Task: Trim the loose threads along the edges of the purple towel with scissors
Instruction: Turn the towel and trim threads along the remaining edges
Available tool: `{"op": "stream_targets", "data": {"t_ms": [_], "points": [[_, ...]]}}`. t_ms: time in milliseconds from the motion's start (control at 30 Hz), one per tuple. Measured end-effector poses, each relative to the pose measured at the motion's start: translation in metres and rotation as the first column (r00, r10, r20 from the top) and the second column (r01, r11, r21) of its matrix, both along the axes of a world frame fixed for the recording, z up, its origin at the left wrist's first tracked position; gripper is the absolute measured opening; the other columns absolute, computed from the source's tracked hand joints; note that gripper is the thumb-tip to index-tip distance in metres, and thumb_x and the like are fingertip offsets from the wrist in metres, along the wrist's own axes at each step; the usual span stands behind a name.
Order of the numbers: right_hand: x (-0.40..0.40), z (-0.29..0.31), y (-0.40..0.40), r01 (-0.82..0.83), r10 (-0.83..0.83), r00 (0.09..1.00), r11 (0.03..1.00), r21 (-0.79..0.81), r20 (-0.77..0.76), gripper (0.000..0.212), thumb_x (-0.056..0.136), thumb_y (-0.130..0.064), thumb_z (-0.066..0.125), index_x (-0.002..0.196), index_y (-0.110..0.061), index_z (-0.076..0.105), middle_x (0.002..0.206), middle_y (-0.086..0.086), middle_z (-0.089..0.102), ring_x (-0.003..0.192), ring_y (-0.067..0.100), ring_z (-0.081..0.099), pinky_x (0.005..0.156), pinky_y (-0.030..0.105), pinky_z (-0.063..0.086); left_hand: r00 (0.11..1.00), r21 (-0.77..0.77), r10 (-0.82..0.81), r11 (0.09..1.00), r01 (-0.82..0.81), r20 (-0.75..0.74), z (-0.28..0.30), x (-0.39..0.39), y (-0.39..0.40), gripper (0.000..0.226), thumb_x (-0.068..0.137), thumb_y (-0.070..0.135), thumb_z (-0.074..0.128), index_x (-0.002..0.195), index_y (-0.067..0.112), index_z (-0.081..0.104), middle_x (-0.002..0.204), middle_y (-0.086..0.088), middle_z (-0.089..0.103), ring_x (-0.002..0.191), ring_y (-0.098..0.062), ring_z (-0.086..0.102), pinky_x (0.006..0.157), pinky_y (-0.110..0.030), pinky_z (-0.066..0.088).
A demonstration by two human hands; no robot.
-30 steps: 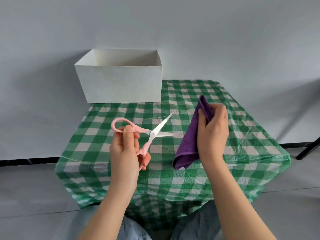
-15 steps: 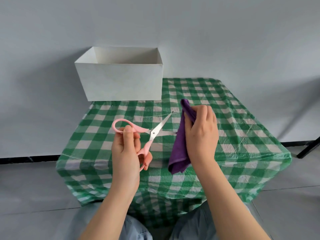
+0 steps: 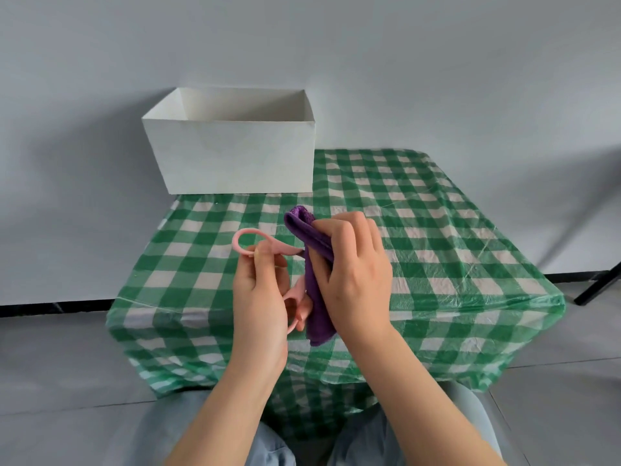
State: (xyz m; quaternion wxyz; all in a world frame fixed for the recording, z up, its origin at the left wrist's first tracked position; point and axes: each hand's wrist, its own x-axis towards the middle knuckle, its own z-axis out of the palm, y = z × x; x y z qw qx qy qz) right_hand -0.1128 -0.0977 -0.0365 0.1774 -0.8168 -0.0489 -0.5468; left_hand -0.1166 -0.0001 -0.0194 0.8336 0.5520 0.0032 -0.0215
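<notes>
My right hand (image 3: 353, 274) grips the folded purple towel (image 3: 314, 297) and holds it upright above the table, one end poking up past my fingers and the other hanging below my palm. Pink-handled scissors (image 3: 258, 245) are held in my left hand (image 3: 262, 297), my thumb against the upper loop. The blades point right and are hidden behind the towel and my right hand. The two hands nearly touch.
A table with a green and white checked cloth (image 3: 437, 247) stands in front of my knees. An open white box (image 3: 232, 156) sits at its far left corner against the grey wall. A dark leg of some furniture (image 3: 598, 285) stands on the floor at the right.
My right hand has carried the towel leftward up to the scissors, and the blades that were in sight are now covered by the towel. My left hand has stayed about where it was.
</notes>
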Motion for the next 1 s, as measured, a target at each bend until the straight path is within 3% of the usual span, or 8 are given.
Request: {"op": "stream_targets", "data": {"t_ms": [133,267,333,467,633,733,867,1000], "points": [[-0.002,-0.006,0.001,0.021,-0.014,0.997,0.995,-0.098,0.074,0.024,0.088,-0.004,0.067,0.102,-0.012,0.049,0.088,0.009,0.061,0.072,0.023,0.046,0.056,0.031,0.040,0.998,0.004,-0.003,1.000,0.003,-0.061,-0.004,0.003,0.000,0.041,0.101,0.036,0.040,0.065,0.025,0.056,0.061,-0.006,0.030,0.040,-0.019,0.031,0.035,-0.023,0.026],[0.005,-0.009,-0.008,0.118,-0.116,0.993,0.988,-0.099,0.033,0.021,0.089,-0.007,0.066,0.099,-0.012,0.048,0.085,0.007,0.060,0.071,0.022,0.046,0.055,0.030,0.039,0.999,0.013,0.001,1.000,-0.001,-0.052,-0.005,0.000,-0.001,0.032,0.102,0.026,0.038,0.082,0.010,0.056,0.055,0.001,0.028,0.036,-0.016,0.030,0.034,-0.022,0.026],[0.007,-0.010,-0.015,0.155,-0.154,0.988,0.987,-0.047,0.023,0.016,0.092,-0.010,0.062,0.099,-0.013,0.048,0.087,0.008,0.060,0.072,0.022,0.048,0.056,0.028,0.039,0.999,0.051,0.020,0.999,-0.018,-0.033,-0.005,0.001,0.000,0.031,0.102,0.026,0.037,0.084,0.008,0.054,0.054,0.003,0.029,0.036,-0.015,0.031,0.034,-0.023,0.027],[-0.001,-0.007,-0.021,0.181,-0.189,0.982,0.960,0.212,0.017,0.014,0.093,-0.015,0.058,0.100,-0.014,0.045,0.087,0.007,0.056,0.075,0.019,0.047,0.062,0.018,0.033,0.998,0.084,0.057,0.995,-0.055,-0.030,-0.003,0.003,0.003,0.031,0.102,0.032,0.038,0.080,0.011,0.046,0.055,0.005,0.031,0.035,-0.016,0.033,0.034,-0.023,0.027],[-0.007,-0.007,-0.004,0.076,-0.071,0.995,0.994,0.079,-0.069,0.012,0.093,-0.016,0.060,0.099,-0.010,0.052,0.088,0.006,0.059,0.076,0.020,0.049,0.061,0.023,0.037,0.999,0.087,0.007,0.996,-0.011,0.045,-0.003,-0.003,-0.001,0.030,0.101,0.027,0.040,0.081,0.011,0.055,0.054,0.004,0.029,0.036,-0.016,0.031,0.035,-0.025,0.027],[-0.010,0.003,-0.015,0.145,-0.100,0.976,0.960,0.241,-0.191,0.013,0.094,-0.021,0.061,0.098,-0.010,0.057,0.088,0.000,0.059,0.076,0.019,0.052,0.063,0.026,0.038,0.998,0.101,0.033,0.994,-0.039,0.060,-0.004,-0.003,0.004,0.032,0.101,0.032,0.038,0.078,0.012,0.048,0.052,0.006,0.029,0.034,-0.014,0.030,0.034,-0.025,0.028],[-0.024,0.020,-0.009,0.018,0.208,0.932,0.789,0.614,-0.296,0.012,0.093,-0.028,0.064,0.101,-0.023,0.057,0.089,-0.014,0.062,0.079,0.005,0.057,0.067,0.018,0.044,0.983,0.171,0.118,0.975,-0.142,0.144,-0.003,-0.004,0.003,0.029,0.100,0.032,0.038,0.079,0.016,0.048,0.055,0.009,0.037,0.041,-0.009,0.038,0.039,-0.022,0.037],[-0.027,0.025,0.003,-0.027,0.328,0.902,0.692,0.721,-0.281,0.012,0.091,-0.027,0.067,0.091,-0.027,0.055,0.076,-0.016,0.061,0.071,0.000,0.057,0.061,0.012,0.043,0.963,0.252,0.129,0.949,-0.189,0.237,-0.007,-0.008,-0.001,0.021,0.099,0.028,0.040,0.083,0.022,0.053,0.062,0.014,0.050,0.053,0.004,0.048,0.054,-0.013,0.043]]}}
